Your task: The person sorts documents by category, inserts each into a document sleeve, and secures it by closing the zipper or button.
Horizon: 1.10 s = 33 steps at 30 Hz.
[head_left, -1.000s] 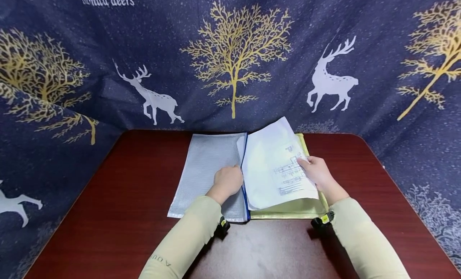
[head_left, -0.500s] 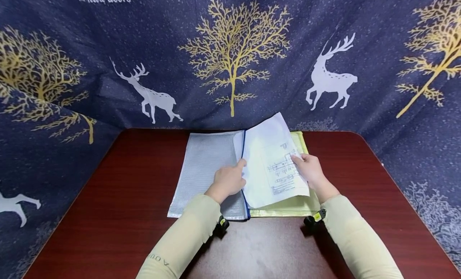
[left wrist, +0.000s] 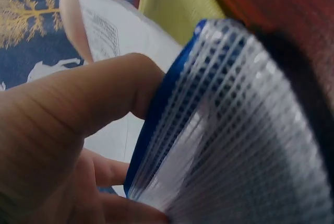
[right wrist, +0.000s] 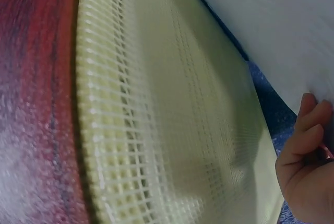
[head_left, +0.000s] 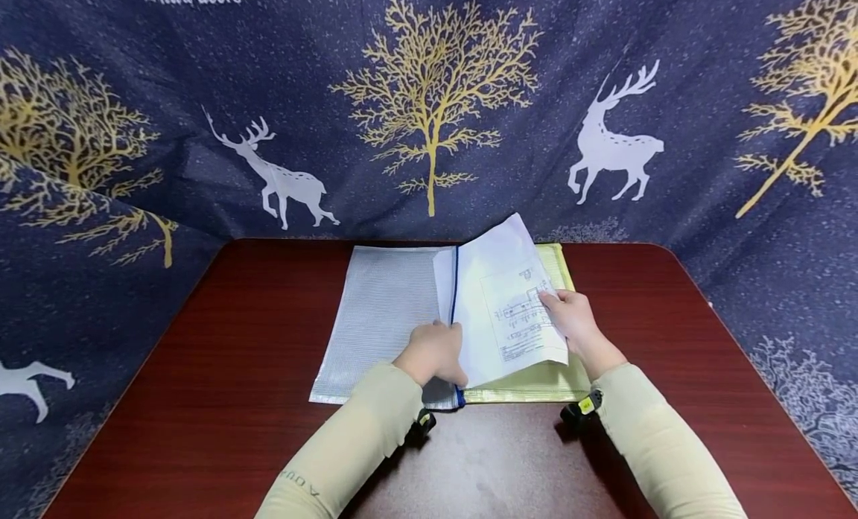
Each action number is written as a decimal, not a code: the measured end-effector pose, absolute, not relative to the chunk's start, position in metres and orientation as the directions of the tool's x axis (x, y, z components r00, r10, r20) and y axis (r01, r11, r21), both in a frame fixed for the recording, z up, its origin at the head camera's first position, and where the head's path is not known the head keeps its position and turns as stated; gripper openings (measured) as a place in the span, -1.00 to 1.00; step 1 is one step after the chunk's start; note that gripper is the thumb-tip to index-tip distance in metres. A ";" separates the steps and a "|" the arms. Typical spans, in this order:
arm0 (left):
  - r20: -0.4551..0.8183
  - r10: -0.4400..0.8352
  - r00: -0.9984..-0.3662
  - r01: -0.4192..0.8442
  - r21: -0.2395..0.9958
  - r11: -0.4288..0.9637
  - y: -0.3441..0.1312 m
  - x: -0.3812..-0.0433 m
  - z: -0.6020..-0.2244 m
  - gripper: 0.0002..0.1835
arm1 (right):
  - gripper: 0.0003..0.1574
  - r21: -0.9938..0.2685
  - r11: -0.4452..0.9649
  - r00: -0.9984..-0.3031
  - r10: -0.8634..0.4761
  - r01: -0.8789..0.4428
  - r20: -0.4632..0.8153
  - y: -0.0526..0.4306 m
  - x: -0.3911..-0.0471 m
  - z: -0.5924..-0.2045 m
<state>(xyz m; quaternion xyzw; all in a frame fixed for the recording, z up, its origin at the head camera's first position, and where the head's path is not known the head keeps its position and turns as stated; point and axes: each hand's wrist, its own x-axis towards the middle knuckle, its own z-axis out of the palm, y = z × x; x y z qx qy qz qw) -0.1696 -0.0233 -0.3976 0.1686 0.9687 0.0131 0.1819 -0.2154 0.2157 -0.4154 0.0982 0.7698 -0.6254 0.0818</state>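
A grey-white mesh document pouch (head_left: 385,303) with a blue zipper edge lies flat at the table's middle. My left hand (head_left: 434,353) grips that blue edge near its front end. In the left wrist view the thumb (left wrist: 130,75) is on one side of the edge (left wrist: 156,112) and fingers are on the other. My right hand (head_left: 573,322) pinches white paper sheets (head_left: 485,295), printed with a line drawing, at their right side. The sheets' left part reaches past the blue edge onto the grey pouch; their front right corner is lifted.
Beneath the paper, a yellow mesh pouch (head_left: 529,389) lies beside the grey one. Both are on a dark red wooden table (head_left: 268,318). A navy cloth (head_left: 509,154) with deer and trees hangs behind the table's far edge.
The paper and my right hand have shifted left, toward the grey pouch. My left hand extended its index finger along the blue edge, then moved nearer the front with the thumb spread.
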 end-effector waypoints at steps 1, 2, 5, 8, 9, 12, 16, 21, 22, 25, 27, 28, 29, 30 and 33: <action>-0.356 0.326 -0.876 0.321 0.076 0.944 -0.022 -0.169 -0.398 -0.03 | -0.41 -0.948 0.196 -0.968 0.052 0.252 -0.247 0.215 -0.215 -0.416; -0.360 0.319 -0.877 0.315 0.070 0.946 -0.021 -0.168 -0.398 0.01 | -0.41 -0.948 0.197 -0.968 0.052 0.249 -0.244 0.215 -0.215 -0.417; -0.345 0.294 -0.891 0.277 0.097 0.956 -0.020 -0.169 -0.399 0.06 | -0.41 -0.944 0.216 -0.968 0.054 0.250 -0.244 0.213 -0.213 -0.419; -0.296 0.258 -0.920 0.224 0.142 0.964 -0.022 -0.174 -0.402 -0.03 | -0.40 -0.926 0.281 -0.967 0.063 0.253 -0.245 0.212 -0.210 -0.420; -0.276 0.242 -0.930 0.203 0.163 0.965 -0.023 -0.175 -0.403 -0.09 | -0.39 -0.916 0.311 -0.968 0.072 0.251 -0.241 0.211 -0.209 -0.420; -0.209 0.196 -0.958 0.151 0.210 0.966 -0.027 -0.179 -0.405 -0.33 | -0.35 -0.882 0.404 -0.970 0.104 0.243 -0.219 0.210 -0.205 -0.418; -0.126 0.160 -0.979 0.123 0.260 0.958 -0.031 -0.180 -0.407 -0.60 | -0.44 -0.868 0.451 -0.976 0.149 0.208 -0.157 0.213 -0.204 -0.417; -0.080 0.150 -0.985 0.120 0.297 0.947 -0.031 -0.179 -0.408 -0.76 | -0.56 -0.908 0.383 -0.978 0.179 0.172 -0.110 0.219 -0.204 -0.417; -0.074 0.146 -0.987 0.117 0.304 0.946 -0.031 -0.179 -0.408 -0.76 | -0.56 -0.910 0.377 -0.978 0.177 0.171 -0.110 0.220 -0.204 -0.417; -0.063 0.132 -0.989 0.105 0.318 0.942 -0.031 -0.179 -0.409 -0.74 | -0.53 -0.910 0.370 -0.978 0.154 0.189 -0.140 0.222 -0.204 -0.416; -0.060 0.122 -0.991 0.098 0.312 0.945 -0.031 -0.179 -0.410 -0.72 | -0.51 -0.910 0.361 -0.977 0.138 0.205 -0.165 0.221 -0.203 -0.415; -0.062 0.119 -0.991 0.094 0.310 0.946 -0.031 -0.180 -0.410 -0.71 | -0.51 -0.910 0.355 -0.975 0.132 0.216 -0.180 0.221 -0.203 -0.415; -0.064 0.117 -0.991 0.092 0.311 0.946 -0.030 -0.180 -0.411 -0.70 | -0.51 -0.912 0.343 -0.973 0.127 0.226 -0.193 0.220 -0.203 -0.415; -0.065 0.116 -0.991 0.091 0.309 0.947 -0.030 -0.180 -0.411 -0.70 | -0.50 -0.913 0.339 -0.973 0.121 0.227 -0.196 0.220 -0.202 -0.416; -0.068 0.113 -0.991 0.087 0.306 0.948 -0.029 -0.180 -0.411 -0.68 | -0.53 -0.920 0.316 -0.972 0.114 0.231 -0.204 0.216 -0.201 -0.416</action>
